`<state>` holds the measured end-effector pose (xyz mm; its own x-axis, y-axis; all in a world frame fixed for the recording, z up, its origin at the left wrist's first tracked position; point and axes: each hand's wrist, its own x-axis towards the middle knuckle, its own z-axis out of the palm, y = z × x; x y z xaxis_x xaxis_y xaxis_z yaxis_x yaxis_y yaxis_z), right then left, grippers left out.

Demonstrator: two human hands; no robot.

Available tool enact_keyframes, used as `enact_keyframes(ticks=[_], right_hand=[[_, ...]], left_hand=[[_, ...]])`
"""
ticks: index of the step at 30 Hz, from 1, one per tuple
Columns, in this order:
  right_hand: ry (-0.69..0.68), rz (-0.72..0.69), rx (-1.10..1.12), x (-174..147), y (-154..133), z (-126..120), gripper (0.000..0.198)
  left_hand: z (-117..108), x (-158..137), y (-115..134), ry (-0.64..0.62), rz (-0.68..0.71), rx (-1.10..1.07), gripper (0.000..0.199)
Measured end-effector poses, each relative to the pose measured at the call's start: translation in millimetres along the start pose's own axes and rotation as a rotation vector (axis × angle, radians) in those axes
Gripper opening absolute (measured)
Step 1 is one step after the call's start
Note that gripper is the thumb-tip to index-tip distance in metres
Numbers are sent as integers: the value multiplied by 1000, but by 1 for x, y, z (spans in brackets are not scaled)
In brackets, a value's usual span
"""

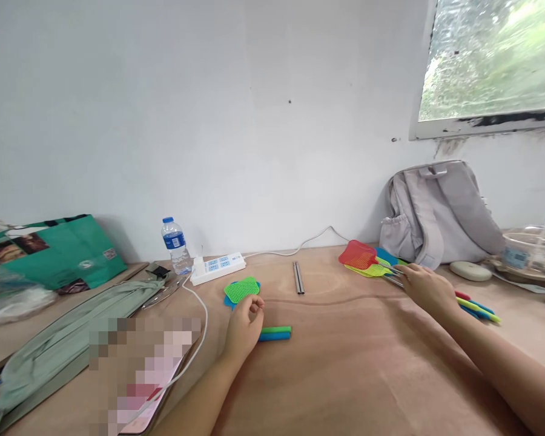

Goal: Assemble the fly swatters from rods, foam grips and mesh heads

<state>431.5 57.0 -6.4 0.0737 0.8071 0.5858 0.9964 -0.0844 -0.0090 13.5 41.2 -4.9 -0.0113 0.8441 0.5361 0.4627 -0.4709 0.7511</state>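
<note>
My left hand (pixel 246 324) is closed in a loose curl, with nothing visible in its fingers. Just beyond it lie a green mesh fly-swatter head (pixel 241 290) and a blue one (pixel 228 301) partly under it. Green (pixel 277 330) and blue (pixel 276 336) handles stick out to its right. On the right, my right hand (pixel 424 287) closes from above around the thin shafts of a bunch of fly swatters. Their red (pixel 358 254), yellow (pixel 367 268) and blue (pixel 386 257) heads point left; their coloured handles (pixel 479 309) emerge behind my wrist.
Two metal rods (pixel 298 278) lie mid-table. Behind stand a power strip (pixel 218 267), its white cable, and a water bottle (pixel 175 245). A green bag (pixel 59 254), grey-green cloth (pixel 72 333) and pixelated phone-like object (pixel 149 393) lie left; a backpack (pixel 445 212) and plastic cup (pixel 527 251) are right.
</note>
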Motion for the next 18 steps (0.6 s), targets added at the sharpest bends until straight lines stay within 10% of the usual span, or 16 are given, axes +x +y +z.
enact_keyframes(ticks=[9,13,18], right_hand=[[14,126,-156,-4,31,18,32],[42,-104,-75,-5,-24,10,34],[-271,-420,314,-19,-127,4,35]], left_hand=[[3,-2,0,-124,-1,207,23],[4,-3,3,-157,3,281,22],[7,-4,7,-213,28,342,21]])
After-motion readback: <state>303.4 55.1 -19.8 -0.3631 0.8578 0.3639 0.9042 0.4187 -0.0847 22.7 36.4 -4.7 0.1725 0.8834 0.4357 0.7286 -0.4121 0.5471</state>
